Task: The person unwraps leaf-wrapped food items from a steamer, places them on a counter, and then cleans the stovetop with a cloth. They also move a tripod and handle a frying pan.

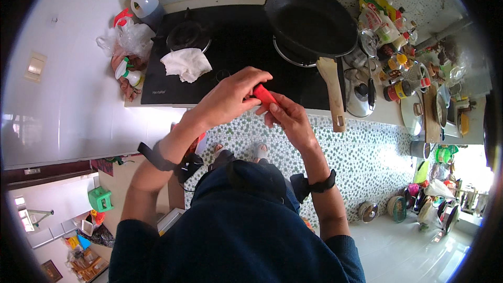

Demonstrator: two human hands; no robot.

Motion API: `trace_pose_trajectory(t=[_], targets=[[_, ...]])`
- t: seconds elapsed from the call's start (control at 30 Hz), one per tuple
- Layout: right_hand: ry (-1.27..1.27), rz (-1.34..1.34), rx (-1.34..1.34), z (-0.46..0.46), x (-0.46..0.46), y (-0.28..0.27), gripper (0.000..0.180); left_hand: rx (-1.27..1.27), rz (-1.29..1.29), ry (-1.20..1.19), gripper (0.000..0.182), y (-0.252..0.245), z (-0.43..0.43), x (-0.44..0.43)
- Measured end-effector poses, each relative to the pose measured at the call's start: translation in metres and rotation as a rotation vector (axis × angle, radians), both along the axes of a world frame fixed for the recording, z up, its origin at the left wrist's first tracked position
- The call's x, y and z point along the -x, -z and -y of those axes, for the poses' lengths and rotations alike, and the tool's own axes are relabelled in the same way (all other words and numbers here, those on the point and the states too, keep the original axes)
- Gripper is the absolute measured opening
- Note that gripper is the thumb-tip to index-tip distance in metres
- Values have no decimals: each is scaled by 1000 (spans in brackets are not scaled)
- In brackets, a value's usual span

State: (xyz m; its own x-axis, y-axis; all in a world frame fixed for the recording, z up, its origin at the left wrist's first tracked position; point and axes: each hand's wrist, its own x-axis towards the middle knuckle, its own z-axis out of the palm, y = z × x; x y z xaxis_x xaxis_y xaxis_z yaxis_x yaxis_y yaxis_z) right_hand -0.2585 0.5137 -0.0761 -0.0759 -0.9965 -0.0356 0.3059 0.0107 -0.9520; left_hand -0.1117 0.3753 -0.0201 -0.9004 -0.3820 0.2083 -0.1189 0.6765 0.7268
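My left hand and my right hand meet over the front edge of a black glass cooktop. Between them is a small, smooth red object; its exact kind is unclear. The fingers and thumb of my left hand close around its upper end, partly hiding it. My right thumb and fingers pinch the lower end. A crumpled white cloth or paper towel lies on the cooktop by the left burner. On the right burner rests a black pan, its worn pale handle jutting past the counter edge.
Spray bottles, a plastic bag and a large jug crowd the left wall. Right of the pan stand a lidded pot, sauce bottles and a wooden board. Patterned tile covers the floor.
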Motion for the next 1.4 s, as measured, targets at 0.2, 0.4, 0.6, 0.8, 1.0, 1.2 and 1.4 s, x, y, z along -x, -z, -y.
trace_pose_trajectory(t=[0.2, 0.4, 0.6, 0.8, 1.0, 1.2, 1.4], targets=[[113, 295, -34, -36, -5, 9, 29, -478, -27, -60, 31, 15, -41, 6], [9, 276, -65, -49, 4, 18, 36, -308, 3, 38, 27, 32, -49, 13], [-29, 117, -292, -63, 14, 50, 30, -221, 343, 61, 31, 61, -34, 11], [222, -84, -261, -77, 94, 87, 31, 809, 347, -69, 38, 118, 52, 39], [334, 1, -282, -71, 182, 86, 32, 1123, 347, 213, 36, 150, 83, 61], [252, -211, -374, -63, 219, 73, 33, 1225, 364, 0, 51, 160, 67, 74], [503, -1099, -480, -19, 226, 77, 63, 1002, 541, -305, 53, 161, 43, 87]])
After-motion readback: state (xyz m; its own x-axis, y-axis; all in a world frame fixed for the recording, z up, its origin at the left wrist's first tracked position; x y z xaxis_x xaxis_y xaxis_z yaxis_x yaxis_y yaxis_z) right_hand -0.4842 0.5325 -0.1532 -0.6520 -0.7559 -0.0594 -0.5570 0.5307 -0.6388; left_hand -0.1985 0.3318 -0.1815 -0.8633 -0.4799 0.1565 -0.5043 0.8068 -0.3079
